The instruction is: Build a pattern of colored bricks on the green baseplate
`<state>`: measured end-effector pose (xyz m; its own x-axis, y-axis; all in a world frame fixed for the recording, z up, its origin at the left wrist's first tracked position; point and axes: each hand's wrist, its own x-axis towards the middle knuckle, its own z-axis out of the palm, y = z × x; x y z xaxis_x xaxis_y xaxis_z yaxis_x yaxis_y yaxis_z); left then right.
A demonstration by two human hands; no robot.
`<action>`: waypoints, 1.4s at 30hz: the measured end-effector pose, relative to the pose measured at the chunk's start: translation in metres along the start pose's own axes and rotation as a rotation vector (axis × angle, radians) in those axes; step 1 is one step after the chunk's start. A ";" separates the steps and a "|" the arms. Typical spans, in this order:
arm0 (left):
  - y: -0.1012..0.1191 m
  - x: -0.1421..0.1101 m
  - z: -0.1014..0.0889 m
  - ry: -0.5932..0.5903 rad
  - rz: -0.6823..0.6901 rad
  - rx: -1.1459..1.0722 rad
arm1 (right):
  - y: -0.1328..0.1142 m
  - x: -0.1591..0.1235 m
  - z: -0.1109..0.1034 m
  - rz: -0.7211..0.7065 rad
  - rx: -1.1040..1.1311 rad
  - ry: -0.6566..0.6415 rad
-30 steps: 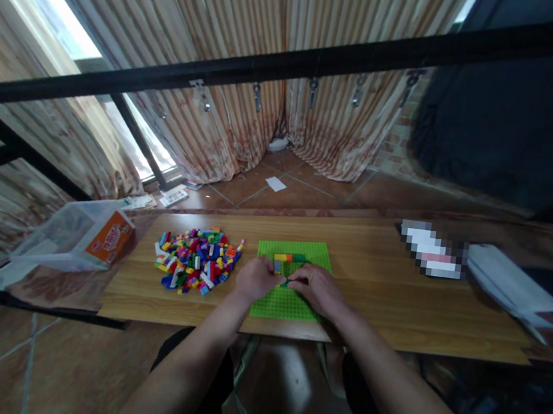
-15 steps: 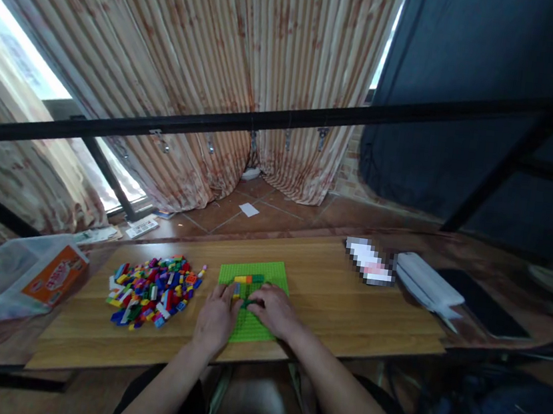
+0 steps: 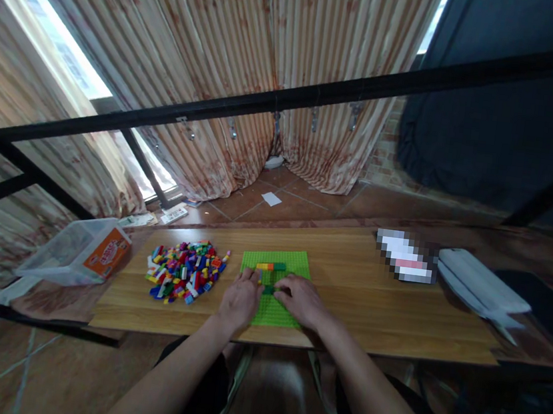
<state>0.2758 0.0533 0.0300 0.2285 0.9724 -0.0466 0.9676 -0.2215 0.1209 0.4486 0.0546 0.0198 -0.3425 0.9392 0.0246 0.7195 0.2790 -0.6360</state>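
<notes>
bricks [image 3: 185,273] lie heaped left of the board [image 3: 278,316]; left hand [image 3: 239,300] overlaps its left edge, right hand [image 3: 300,298] curls by a green brick [image 3: 269,290]; i can't tell either's grip.

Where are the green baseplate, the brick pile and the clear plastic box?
Green baseplate [image 3: 277,316], head view: bare studs toward the near edge.
Brick pile [image 3: 184,272], head view: middle of the heap.
Clear plastic box [image 3: 107,253], head view: orange label on its wall.
</notes>
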 end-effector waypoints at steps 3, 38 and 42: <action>0.002 0.002 -0.006 -0.051 -0.005 0.006 | 0.002 0.001 0.000 0.006 0.016 0.002; 0.036 0.048 0.019 0.033 0.063 -0.049 | 0.028 -0.016 -0.023 0.072 -0.114 0.065; 0.033 0.052 0.026 0.015 0.086 -0.039 | 0.026 -0.015 -0.023 0.066 -0.116 0.056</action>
<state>0.3220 0.0949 0.0059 0.3087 0.9510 -0.0197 0.9395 -0.3016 0.1626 0.4869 0.0521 0.0205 -0.2607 0.9649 0.0305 0.8053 0.2348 -0.5444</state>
